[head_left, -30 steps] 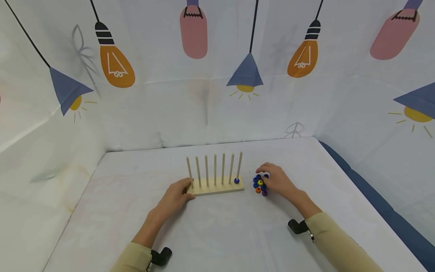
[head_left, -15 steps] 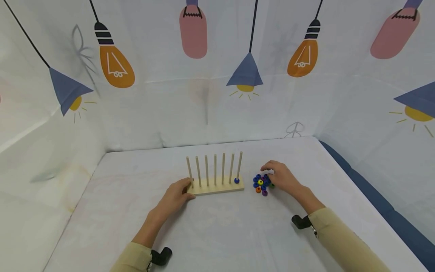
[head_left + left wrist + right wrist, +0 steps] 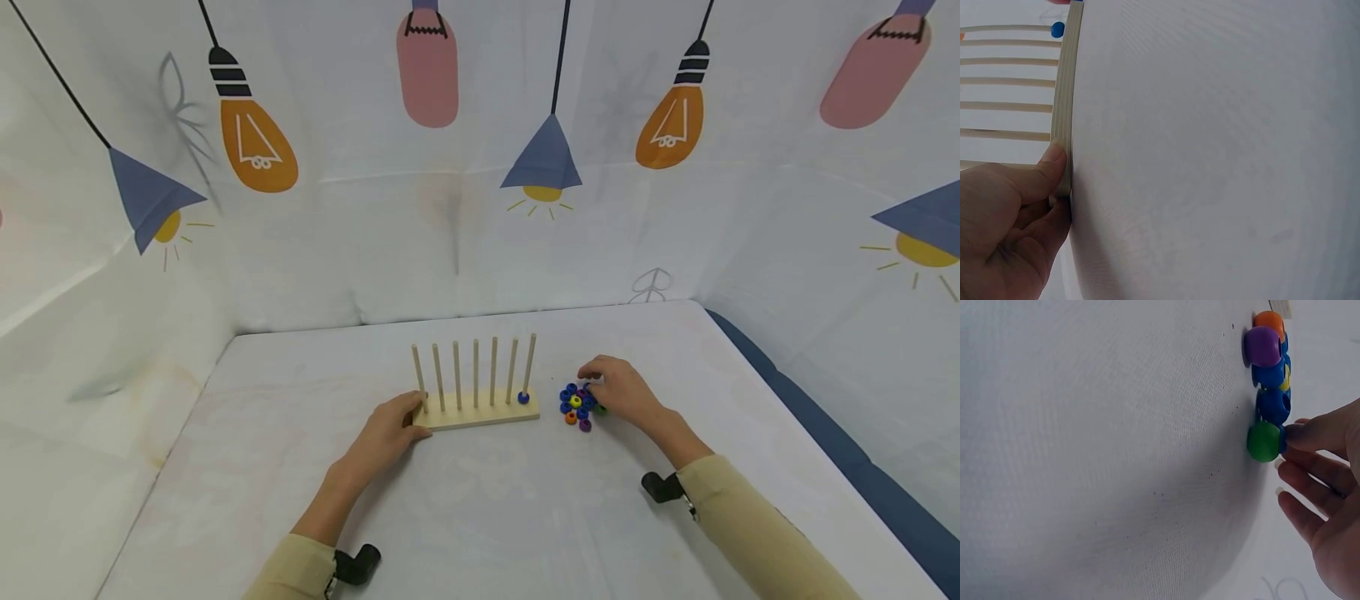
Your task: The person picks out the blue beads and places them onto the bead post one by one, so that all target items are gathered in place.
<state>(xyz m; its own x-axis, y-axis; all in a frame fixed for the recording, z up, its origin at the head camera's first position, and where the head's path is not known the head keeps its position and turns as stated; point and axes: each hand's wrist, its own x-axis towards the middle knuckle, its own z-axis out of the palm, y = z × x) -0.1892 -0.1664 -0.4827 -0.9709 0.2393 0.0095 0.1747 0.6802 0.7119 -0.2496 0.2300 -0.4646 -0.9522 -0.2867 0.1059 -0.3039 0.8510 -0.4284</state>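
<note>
A pale wooden peg board point(image 3: 480, 417) with a row of several upright rods stands on the table. One blue bead point(image 3: 523, 398) sits at the foot of its rightmost rod. My left hand point(image 3: 390, 425) grips the board's left end, thumb on the front face in the left wrist view. To the right of the board lies a tight cluster of beads: blue, a yellow bead point(image 3: 576, 402), an orange bead point(image 3: 571, 418), a purple bead point(image 3: 1264, 346) and a green bead point(image 3: 1264, 442). At its right side my right hand point(image 3: 626, 392) pinches a blue bead point(image 3: 1283, 440), partly hidden behind the green one.
A white cloth covers the table point(image 3: 480, 508). Behind it hangs a white curtain point(image 3: 360, 242) printed with lamps and bulbs. Something dark blue point(image 3: 810, 417) runs along the table's right edge.
My right hand has drawn slightly right from the middle of the bead cluster, uncovering more beads, including the green one. The left hand and the peg board have stayed in place.
</note>
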